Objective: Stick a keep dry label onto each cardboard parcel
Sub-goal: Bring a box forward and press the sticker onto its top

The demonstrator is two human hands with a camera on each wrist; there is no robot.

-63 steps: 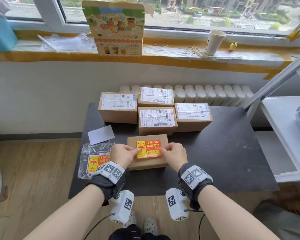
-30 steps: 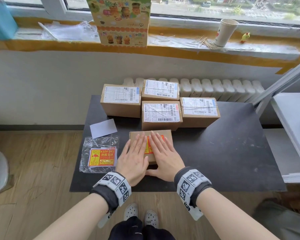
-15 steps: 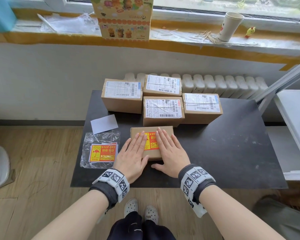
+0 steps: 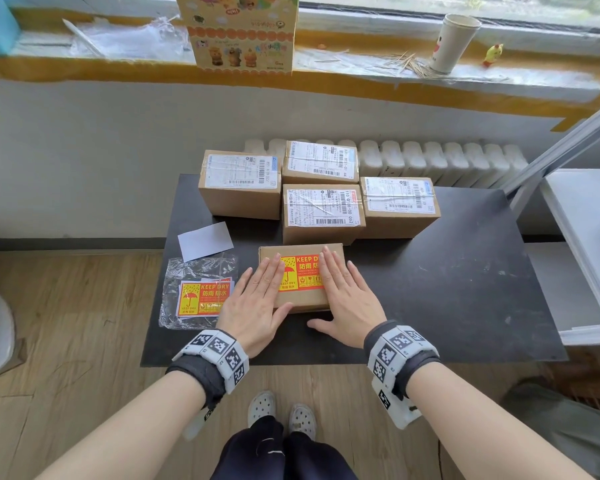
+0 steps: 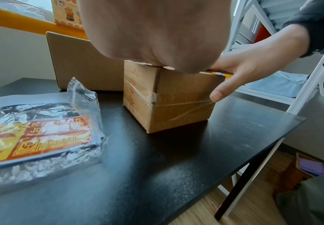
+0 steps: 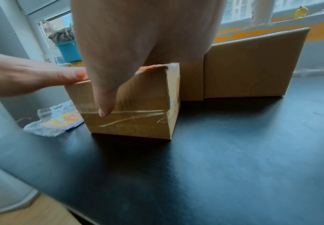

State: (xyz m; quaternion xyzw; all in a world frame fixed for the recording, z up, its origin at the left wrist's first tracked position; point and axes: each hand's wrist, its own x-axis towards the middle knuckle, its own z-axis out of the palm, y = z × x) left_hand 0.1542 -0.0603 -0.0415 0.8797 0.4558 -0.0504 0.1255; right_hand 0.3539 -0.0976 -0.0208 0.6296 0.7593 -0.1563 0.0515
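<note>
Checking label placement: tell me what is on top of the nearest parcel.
A red and yellow keep dry label lies on the nearest parcel, with the left hand and right hand flat over its ends. Both ends are covered.

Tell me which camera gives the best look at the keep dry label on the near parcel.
The head view: it looks down on the label, showing its red and yellow print between the left hand and right hand. The right wrist view catches only an orange sliver at the parcel's top edge; the left wrist view hides it.
</note>
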